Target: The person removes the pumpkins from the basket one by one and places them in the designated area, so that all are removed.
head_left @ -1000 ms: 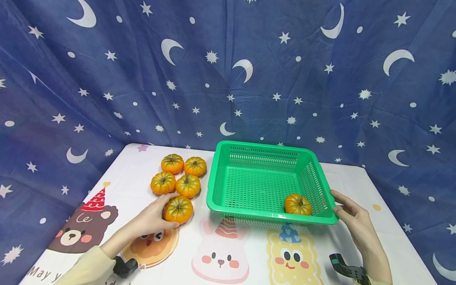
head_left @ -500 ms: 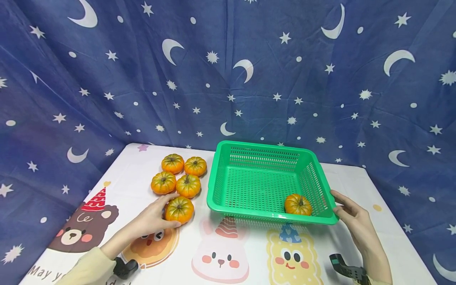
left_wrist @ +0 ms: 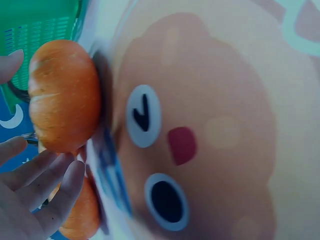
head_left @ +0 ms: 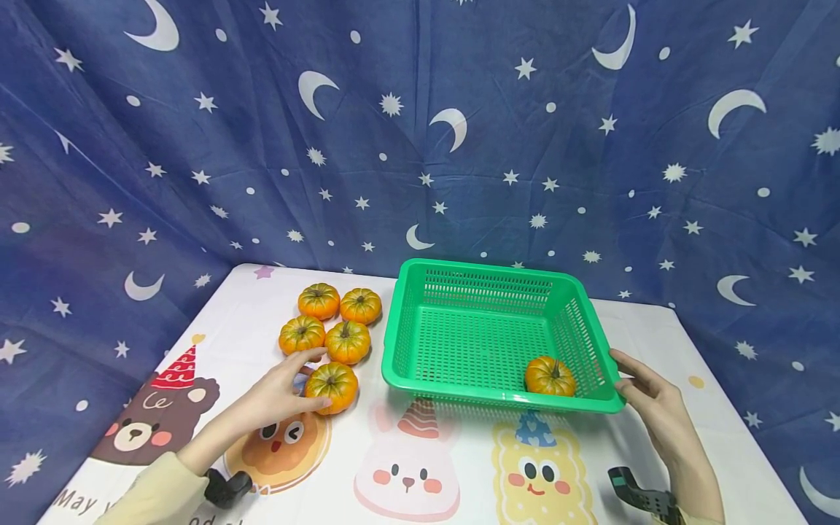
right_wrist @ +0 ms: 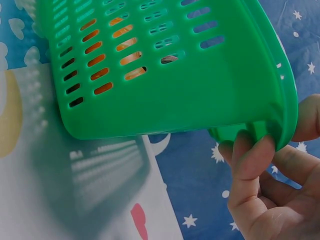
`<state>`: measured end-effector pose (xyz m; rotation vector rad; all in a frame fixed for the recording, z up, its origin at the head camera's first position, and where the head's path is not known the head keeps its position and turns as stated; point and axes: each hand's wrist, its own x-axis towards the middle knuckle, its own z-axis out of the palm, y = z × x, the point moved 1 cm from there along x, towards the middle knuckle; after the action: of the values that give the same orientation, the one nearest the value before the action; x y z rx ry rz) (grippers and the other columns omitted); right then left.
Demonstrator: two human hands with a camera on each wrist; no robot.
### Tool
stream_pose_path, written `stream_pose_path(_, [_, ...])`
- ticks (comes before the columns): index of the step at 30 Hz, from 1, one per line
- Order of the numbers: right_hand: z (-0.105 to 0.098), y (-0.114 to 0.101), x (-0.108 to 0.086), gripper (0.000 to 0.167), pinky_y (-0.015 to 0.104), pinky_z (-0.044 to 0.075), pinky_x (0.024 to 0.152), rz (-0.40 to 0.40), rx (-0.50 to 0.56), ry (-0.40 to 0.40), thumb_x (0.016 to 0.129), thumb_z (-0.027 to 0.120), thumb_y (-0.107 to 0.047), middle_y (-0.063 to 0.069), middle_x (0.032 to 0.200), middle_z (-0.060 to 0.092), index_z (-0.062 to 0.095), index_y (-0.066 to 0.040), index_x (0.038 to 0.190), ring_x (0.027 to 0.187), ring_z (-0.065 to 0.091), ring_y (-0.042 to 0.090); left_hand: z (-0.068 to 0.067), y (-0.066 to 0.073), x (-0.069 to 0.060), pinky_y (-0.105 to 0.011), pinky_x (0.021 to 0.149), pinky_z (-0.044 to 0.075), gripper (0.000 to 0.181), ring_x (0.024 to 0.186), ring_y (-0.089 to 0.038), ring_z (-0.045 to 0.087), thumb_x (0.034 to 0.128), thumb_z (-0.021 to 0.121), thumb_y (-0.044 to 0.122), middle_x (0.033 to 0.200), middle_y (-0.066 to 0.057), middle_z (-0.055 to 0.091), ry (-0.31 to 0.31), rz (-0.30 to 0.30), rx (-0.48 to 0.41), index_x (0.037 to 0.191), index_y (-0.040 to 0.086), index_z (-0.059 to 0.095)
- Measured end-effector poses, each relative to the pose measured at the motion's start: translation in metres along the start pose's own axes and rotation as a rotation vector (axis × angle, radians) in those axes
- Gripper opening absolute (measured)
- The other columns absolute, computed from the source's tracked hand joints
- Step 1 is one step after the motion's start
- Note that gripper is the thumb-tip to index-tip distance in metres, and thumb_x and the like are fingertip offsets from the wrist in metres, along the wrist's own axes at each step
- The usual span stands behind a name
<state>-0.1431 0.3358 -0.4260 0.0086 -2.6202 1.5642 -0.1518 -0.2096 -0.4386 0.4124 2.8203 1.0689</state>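
My left hand (head_left: pixel 280 386) is beside the nearest small orange pumpkin (head_left: pixel 332 387), fingers and thumb spread around its left side. In the left wrist view that pumpkin (left_wrist: pixel 67 95) lies between the thumb and the fairly straight fingers (left_wrist: pixel 65 200); whether any fingertip touches it, I cannot tell. Several other pumpkins (head_left: pixel 347 342) sit close together just behind it. On the right, a green plastic basket (head_left: pixel 485 397) holds one pumpkin (head_left: pixel 550 376) in its front right corner. My right hand (head_left: pixel 659 405) pinches the basket's right rim, as the right wrist view shows with the fingers (right_wrist: pixel 252 162) curled under the edge.
A white tablecloth (head_left: pixel 407 503) with cartoon animal prints covers the table. Behind it hangs a blue curtain (head_left: pixel 367 131) with moons and stars. Black camera mounts (head_left: pixel 226 488) sit at both wrists.
My left hand has loosened from the nearest pumpkin, its fingers and thumb spreading wider and drawing back slightly left. The pumpkin stays nearly in place. The right hand and basket have not visibly moved.
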Motion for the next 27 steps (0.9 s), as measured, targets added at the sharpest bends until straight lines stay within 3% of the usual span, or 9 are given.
stream_pose_path(7, [0.0, 0.001, 0.001, 0.05, 0.009, 0.046, 0.077, -0.006, 0.044, -0.005, 0.098, 0.051, -0.01, -0.021, 0.116, 0.052, 0.038, 0.001, 0.145, 0.089, 0.059, -0.002, -0.008, 0.009, 0.004, -0.049, 0.088, 0.051, 0.078, 0.115, -0.035, 0.056, 0.0792, 0.077, 0.037, 0.137, -0.021, 0.052, 0.002, 0.023, 0.012, 0.141, 0.004, 0.043])
stream_pose_path(13, [0.0, 0.0, 0.001, 0.049, 0.01, 0.046, 0.077, 0.011, -0.017, 0.012, 0.098, 0.049, -0.011, -0.021, 0.116, 0.049, 0.038, -0.001, 0.145, 0.09, 0.058, -0.002, -0.013, 0.018, 0.008, -0.055, 0.094, 0.048, 0.076, 0.121, -0.04, 0.054, 0.0812, 0.075, 0.036, 0.139, -0.02, 0.05, -0.014, 0.027, 0.009, 0.143, 0.008, 0.04])
stream_pose_path(19, [0.001, 0.002, 0.003, 0.05, 0.009, 0.046, 0.078, 0.015, -0.045, 0.016, 0.098, 0.049, -0.013, -0.02, 0.118, 0.047, 0.038, -0.002, 0.146, 0.091, 0.058, -0.001, -0.019, 0.029, 0.015, -0.054, 0.096, 0.048, 0.075, 0.121, -0.039, 0.055, 0.082, 0.075, 0.032, 0.144, -0.018, 0.045, 0.015, 0.087, 0.042, 0.144, 0.009, 0.04])
stream_pose_path(27, [0.0, 0.011, 0.005, 0.049, 0.01, 0.046, 0.077, 0.022, 0.011, 0.025, 0.097, 0.05, -0.013, -0.019, 0.117, 0.05, 0.041, -0.006, 0.145, 0.09, 0.059, 0.001, -0.025, 0.047, 0.029, -0.047, 0.086, 0.052, 0.072, 0.115, -0.032, 0.057, 0.0822, 0.074, 0.034, 0.139, -0.014, 0.051, 0.045, 0.138, 0.084, 0.142, 0.011, 0.042])
